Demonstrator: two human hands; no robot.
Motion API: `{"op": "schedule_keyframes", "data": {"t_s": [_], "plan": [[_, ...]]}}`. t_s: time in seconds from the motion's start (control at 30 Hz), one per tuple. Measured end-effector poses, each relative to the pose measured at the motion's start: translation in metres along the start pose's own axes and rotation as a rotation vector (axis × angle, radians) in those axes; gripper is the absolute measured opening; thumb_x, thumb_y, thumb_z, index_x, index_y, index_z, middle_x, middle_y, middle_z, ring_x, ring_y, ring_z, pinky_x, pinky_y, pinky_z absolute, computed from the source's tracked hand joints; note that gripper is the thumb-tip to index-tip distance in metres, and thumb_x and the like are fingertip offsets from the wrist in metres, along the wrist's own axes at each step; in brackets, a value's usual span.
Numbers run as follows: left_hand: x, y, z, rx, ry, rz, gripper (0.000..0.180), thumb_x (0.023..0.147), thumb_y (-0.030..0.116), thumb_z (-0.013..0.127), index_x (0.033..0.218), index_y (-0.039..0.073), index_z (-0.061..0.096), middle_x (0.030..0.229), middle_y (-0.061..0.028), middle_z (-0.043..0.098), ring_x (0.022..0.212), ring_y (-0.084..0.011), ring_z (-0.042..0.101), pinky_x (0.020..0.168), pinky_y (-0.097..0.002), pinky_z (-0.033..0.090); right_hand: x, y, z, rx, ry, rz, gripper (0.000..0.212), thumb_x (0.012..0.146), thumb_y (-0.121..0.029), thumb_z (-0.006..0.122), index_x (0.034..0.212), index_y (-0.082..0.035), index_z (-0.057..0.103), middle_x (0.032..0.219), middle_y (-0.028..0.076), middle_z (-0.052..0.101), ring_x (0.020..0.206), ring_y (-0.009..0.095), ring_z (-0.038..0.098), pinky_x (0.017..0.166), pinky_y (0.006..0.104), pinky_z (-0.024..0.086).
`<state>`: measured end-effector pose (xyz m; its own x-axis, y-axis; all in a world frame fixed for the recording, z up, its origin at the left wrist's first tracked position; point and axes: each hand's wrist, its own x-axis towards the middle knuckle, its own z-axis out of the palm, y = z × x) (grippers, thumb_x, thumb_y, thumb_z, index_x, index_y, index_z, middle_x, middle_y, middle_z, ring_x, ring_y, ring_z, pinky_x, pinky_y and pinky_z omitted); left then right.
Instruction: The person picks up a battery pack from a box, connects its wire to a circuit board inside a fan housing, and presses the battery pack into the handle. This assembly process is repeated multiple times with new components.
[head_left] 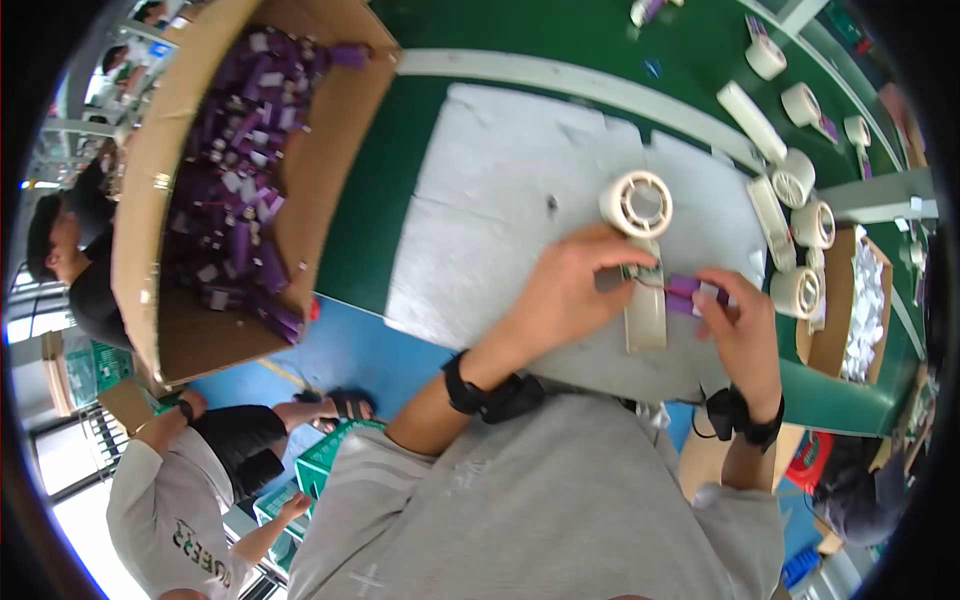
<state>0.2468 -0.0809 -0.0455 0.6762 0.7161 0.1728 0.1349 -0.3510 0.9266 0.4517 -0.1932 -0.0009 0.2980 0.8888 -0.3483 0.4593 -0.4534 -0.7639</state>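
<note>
A cream handheld fan (645,325) lies on the pale sheet in front of me, its round head (637,204) pointing away and its handle towards me. My left hand (583,285) is closed at the upper part of the handle, fingertips by a small green circuit board (642,271). To the right of the handle, my right hand (738,318) pinches a purple battery (684,294) with a white label. Thin wires run between the battery and the board. What exactly the left fingertips grip is partly hidden.
A cardboard box (147,240) full of purple batteries stands at the left. More fan shells (770,215) lie to the right, near a small carton (828,345) of white pieces. A white rail (560,85) crosses the green bench. Another person (180,490) is at lower left.
</note>
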Motion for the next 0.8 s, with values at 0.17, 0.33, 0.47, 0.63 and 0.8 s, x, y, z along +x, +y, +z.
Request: {"op": "schedule_keyframes", "data": {"t_s": [0.17,0.33,0.47,0.63,0.8], "plan": [[-0.001,0.03,0.008,-0.005,0.019,-0.107,0.031,0.074,-0.003,0.068,0.102,0.008,0.071,0.098,-0.006,0.066,0.086,-0.0169,0.064,0.072,-0.0265,0.051,-0.025,-0.011,-0.003,-0.477,0.338,-0.455,0.015,0.078,0.0,0.071,0.091,0.003,0.066,0.096,0.014,0.067,0.073,0.024,0.067,0.06,0.0332,0.053],[-0.004,0.029,0.018,-0.013,0.052,-0.098,0.03,0.074,-0.002,0.067,0.102,0.008,0.071,0.099,-0.0055,0.066,0.084,-0.0168,0.063,0.071,-0.0263,0.05,-0.03,-0.001,-0.007,-0.451,0.288,-0.621,0.009,0.075,0.0,0.071,0.082,0.004,0.066,0.101,0.018,0.068,0.074,0.033,0.065,0.066,0.0376,0.054],[-0.003,0.032,0.018,0.016,0.079,-0.056,0.028,0.074,0.001,0.068,0.1,0.009,0.071,0.096,-0.0064,0.066,0.08,-0.0228,0.065,0.071,-0.031,0.052,-0.03,-0.004,-0.01,-0.497,0.253,-0.59,0.008,0.073,0.002,0.069,0.079,0.004,0.066,0.104,0.019,0.068,0.075,0.035,0.066,0.069,0.0389,0.054],[-0.004,0.038,0.017,0.006,0.06,-0.082,0.028,0.074,0.0,0.068,0.101,0.009,0.071,0.097,-0.0054,0.067,0.081,-0.0196,0.064,0.07,-0.029,0.051,-0.029,-0.004,-0.008,-0.57,0.228,-0.589,0.006,0.072,0.002,0.067,0.076,0.004,0.063,0.103,0.02,0.068,0.077,0.034,0.065,0.069,0.0409,0.053],[-0.007,0.038,0.016,0.007,0.034,-0.101,0.029,0.076,-0.001,0.067,0.103,0.01,0.071,0.099,-0.0047,0.066,0.082,-0.0157,0.062,0.07,-0.0263,0.049,-0.023,-0.005,-0.014,-0.425,0.219,-0.458,0.007,0.073,0.002,0.067,0.072,0.004,0.06,0.098,0.021,0.067,0.078,0.035,0.064,0.069,0.0425,0.053]]}}
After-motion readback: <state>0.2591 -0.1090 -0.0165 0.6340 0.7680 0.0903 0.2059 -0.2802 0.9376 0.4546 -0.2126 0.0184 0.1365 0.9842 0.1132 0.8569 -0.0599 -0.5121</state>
